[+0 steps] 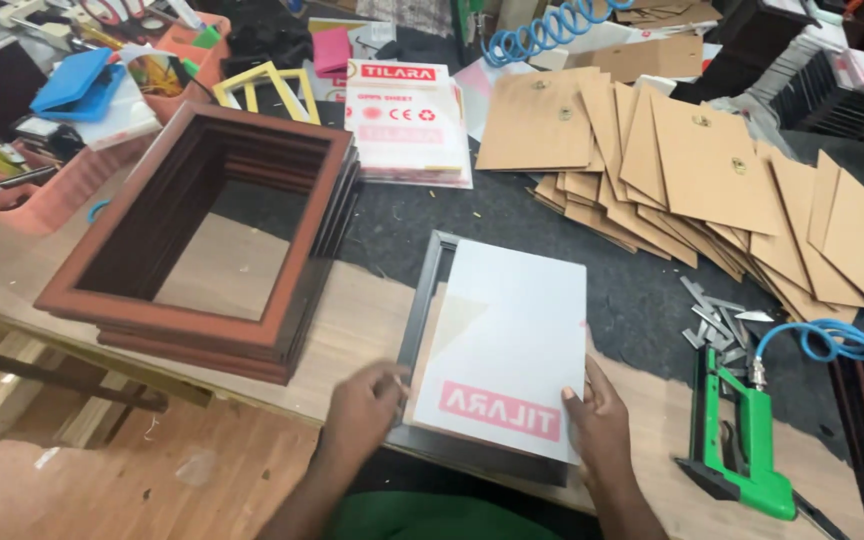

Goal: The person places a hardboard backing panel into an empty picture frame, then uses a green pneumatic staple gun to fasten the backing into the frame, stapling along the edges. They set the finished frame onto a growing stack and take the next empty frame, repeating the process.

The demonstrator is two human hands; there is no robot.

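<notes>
A white sheet (507,335) with a red printed band lies tilted on top of a dark grey picture frame (422,290) at the near edge of the wooden table. My left hand (364,405) pinches the sheet's near left corner against the frame. My right hand (600,415) grips the sheet's near right corner with the thumb on top. Both hands hold the same sheet.
A stack of brown wooden frames (202,230) stands to the left. Several brown backing boards (692,160) fan out at the back right. A green pneumatic stapler (747,450) with a blue hose lies at the right, beside loose metal clips (717,320). A pack of white sheets (407,125) lies behind.
</notes>
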